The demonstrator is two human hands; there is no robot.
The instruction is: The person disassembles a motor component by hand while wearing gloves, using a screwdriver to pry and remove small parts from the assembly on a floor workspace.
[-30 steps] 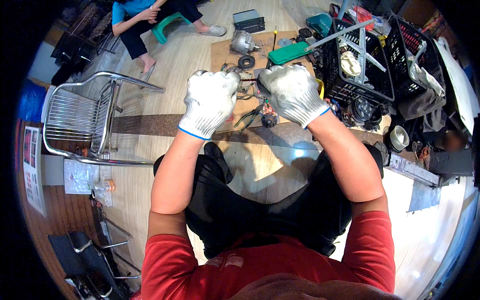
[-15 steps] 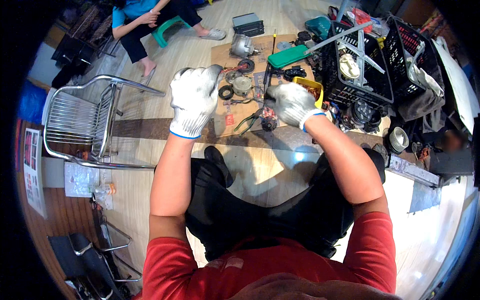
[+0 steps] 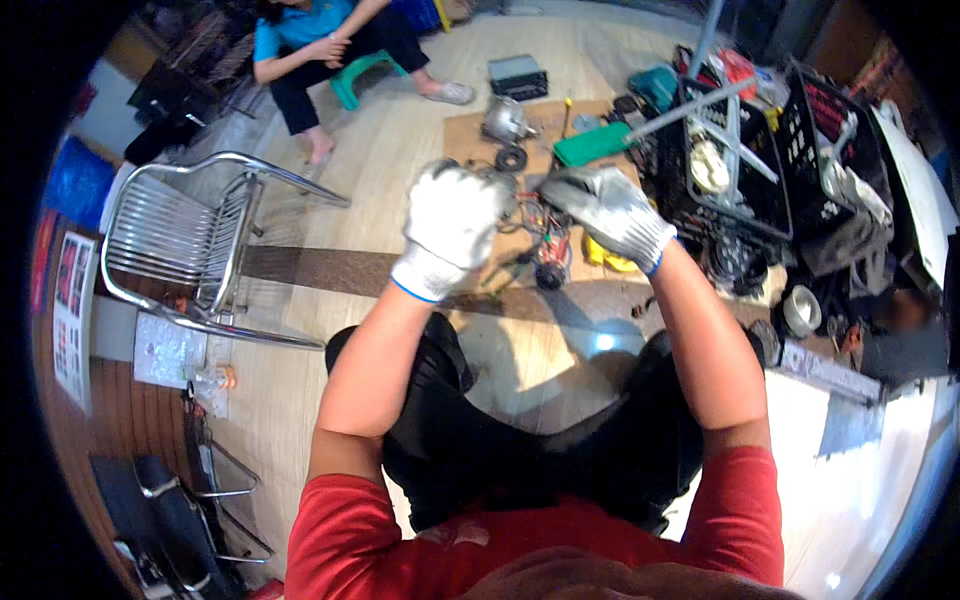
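Observation:
My left hand (image 3: 452, 225), in a white knit glove with a blue cuff edge, is closed and smeared by motion; anything inside its fingers is hidden. My right hand (image 3: 612, 210), gloved alike, has its fingers pressed together and pointing left, and what they grip cannot be made out. Thin red wires (image 3: 528, 212) show between the hands. Just below lies a small red and black wired part (image 3: 551, 262) on the cardboard (image 3: 462, 133). Blurred pliers (image 3: 508, 272) lie beside my left glove. A yellow container (image 3: 610, 257) is partly hidden under my right wrist.
Beyond the hands are a metal motor (image 3: 508, 120), a black ring (image 3: 510, 158) and a green case (image 3: 592, 145). Black crates (image 3: 715, 210) of parts stand at right. A metal chair (image 3: 180, 225) is at left. Another person (image 3: 318, 45) sits on a green stool (image 3: 362, 75).
My left hand has moved right, closer to my right hand, and now covers some parts on the cardboard. My right hand has turned its fingers leftward. The whole view has shifted slightly.

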